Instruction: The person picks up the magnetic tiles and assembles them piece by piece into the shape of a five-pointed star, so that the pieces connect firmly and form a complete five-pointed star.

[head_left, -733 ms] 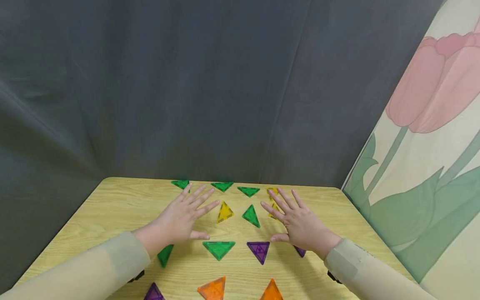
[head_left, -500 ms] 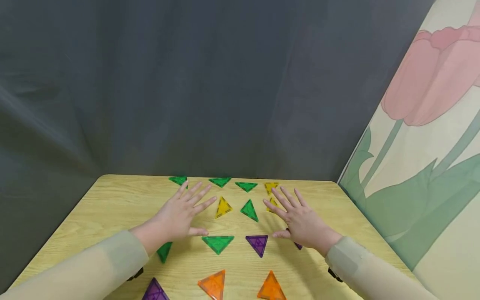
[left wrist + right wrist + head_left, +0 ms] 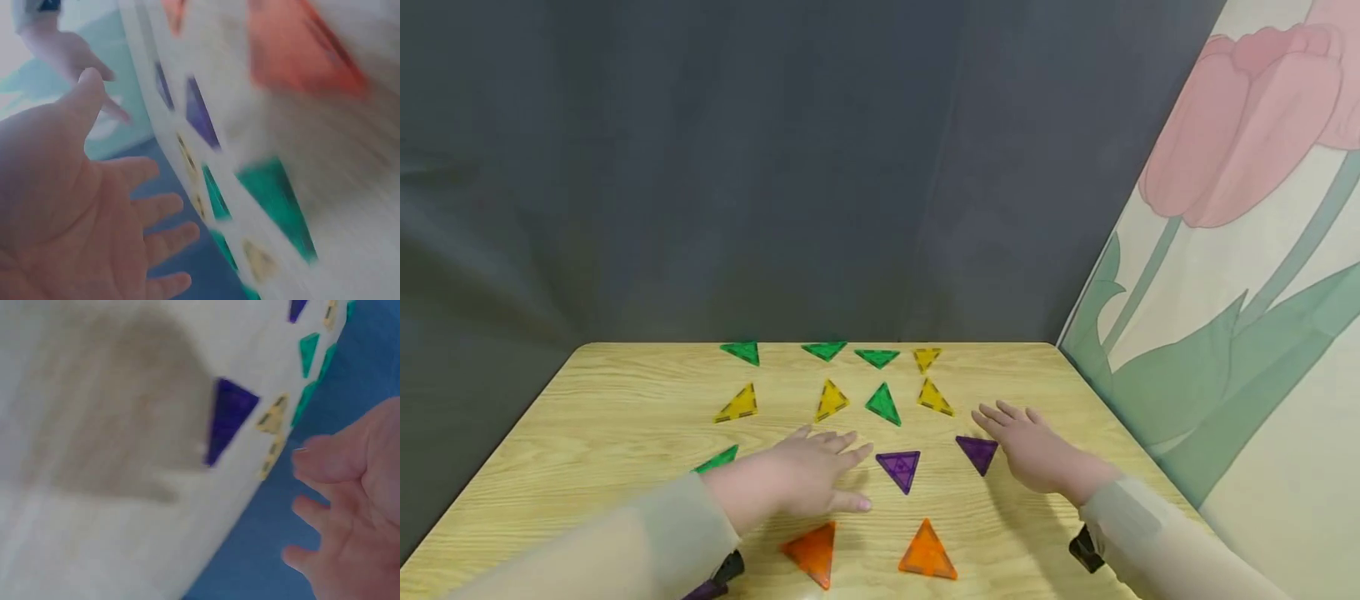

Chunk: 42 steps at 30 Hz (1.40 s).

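A person's left hand and right hand hover palm-down above a wooden bench strewn with flat triangular tiles. The fingers of both hands are loose and spread, grasping nothing. One purple tile lies between the hands, just ahead of the left fingers; a darker tile, also purple, sits near the right fingertips. An orange tile rests on the near side of the left hand, its twin to the right. Yellow and green pieces, among them a yellow tile and a green tile, lie farther off, toward the dark curtain.

The see-through pieces look like plastic: probably light, stiff and fairly sturdy, though thin edges could chip in a hard fall. Their smooth faces are likely slick and, lying flush with the wood, offer little to grip from above. The surest hold would seem to be a thumb-and-forefinger pinch across two opposite edges near the wide end, or a nail slipped under a corner; the narrow points would probably twist in the grip.
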Motion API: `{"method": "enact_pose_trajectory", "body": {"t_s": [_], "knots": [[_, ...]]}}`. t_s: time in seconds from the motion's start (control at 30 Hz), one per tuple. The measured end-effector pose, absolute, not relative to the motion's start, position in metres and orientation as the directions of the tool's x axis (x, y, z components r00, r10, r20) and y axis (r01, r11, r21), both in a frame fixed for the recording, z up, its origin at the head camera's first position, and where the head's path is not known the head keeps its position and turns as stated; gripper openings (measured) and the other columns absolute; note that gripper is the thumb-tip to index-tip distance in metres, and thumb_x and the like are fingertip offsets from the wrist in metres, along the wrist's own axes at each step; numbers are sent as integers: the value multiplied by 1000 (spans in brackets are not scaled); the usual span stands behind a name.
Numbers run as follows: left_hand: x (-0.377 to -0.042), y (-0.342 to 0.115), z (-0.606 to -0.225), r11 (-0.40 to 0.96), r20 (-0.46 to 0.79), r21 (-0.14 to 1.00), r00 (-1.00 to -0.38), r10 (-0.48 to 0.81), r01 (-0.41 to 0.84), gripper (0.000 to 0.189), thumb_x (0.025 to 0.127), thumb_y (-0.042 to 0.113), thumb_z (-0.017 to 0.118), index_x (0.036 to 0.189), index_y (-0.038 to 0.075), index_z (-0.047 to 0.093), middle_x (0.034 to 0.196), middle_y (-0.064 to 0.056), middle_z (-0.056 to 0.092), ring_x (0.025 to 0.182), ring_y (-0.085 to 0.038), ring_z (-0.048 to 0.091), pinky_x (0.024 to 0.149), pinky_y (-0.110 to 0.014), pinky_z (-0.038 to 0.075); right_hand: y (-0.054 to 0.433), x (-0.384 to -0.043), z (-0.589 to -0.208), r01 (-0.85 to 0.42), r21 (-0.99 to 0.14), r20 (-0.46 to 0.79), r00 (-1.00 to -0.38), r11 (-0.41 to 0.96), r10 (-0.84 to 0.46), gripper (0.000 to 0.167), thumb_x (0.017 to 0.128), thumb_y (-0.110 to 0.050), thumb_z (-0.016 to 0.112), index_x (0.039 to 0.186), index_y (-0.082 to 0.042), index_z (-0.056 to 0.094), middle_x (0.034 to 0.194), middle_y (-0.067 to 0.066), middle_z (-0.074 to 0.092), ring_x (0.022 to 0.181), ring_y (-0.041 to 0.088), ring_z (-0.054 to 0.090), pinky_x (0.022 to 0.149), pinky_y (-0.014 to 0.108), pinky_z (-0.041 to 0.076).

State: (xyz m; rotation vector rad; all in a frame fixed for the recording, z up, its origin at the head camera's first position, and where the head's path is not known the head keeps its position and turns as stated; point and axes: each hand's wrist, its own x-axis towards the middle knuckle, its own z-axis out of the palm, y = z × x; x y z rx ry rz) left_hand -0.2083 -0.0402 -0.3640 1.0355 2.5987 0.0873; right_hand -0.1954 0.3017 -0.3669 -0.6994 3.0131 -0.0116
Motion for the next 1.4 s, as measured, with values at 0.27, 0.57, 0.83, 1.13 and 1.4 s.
{"method": "enact_pose_trajectory", "body": {"t_s": [0.27,0.57,0.83,1.13,1.4], "knots": [[-197,-16,-376,658,-277,129,-610,743,742,78,92,71,42,155,25,35,159,4,29,145,-25,25,116,-55,17,309,-179,-392,-369,-192,-202,-892,909,-404,69,79,27,46,143,1,48,147,24,43,135,47,36,103,70,29],[-199,-17,-388,647,-270,100,-605,749,756,74,91,74,37,153,33,37,158,3,29,146,-27,24,116,-57,17,293,-166,-392,-400,-177,-152,-892,899,-426,55,92,16,49,145,-2,48,148,22,42,135,45,37,105,65,33],[-202,-9,-391,663,-264,117,-620,739,740,73,92,72,37,153,34,36,158,1,29,146,-29,23,116,-56,15,276,-163,-390,-441,-189,-99,-881,878,-464,48,96,3,56,144,-4,51,141,21,47,128,40,45,103,60,38],[-206,0,-396,670,-251,157,-627,737,725,71,93,70,40,153,33,38,159,0,30,145,-32,24,116,-57,16,265,-164,-400,-474,-182,-69,-868,862,-492,47,96,-1,59,142,-6,54,136,18,50,124,34,49,103,53,42],[-208,10,-404,657,-256,176,-610,750,733,68,94,69,39,153,34,36,159,-1,29,145,-29,25,116,-55,18,258,-165,-408,-476,-217,-66,-864,852,-500,45,98,-1,55,143,-5,53,135,16,50,123,31,49,104,51,42]]}}
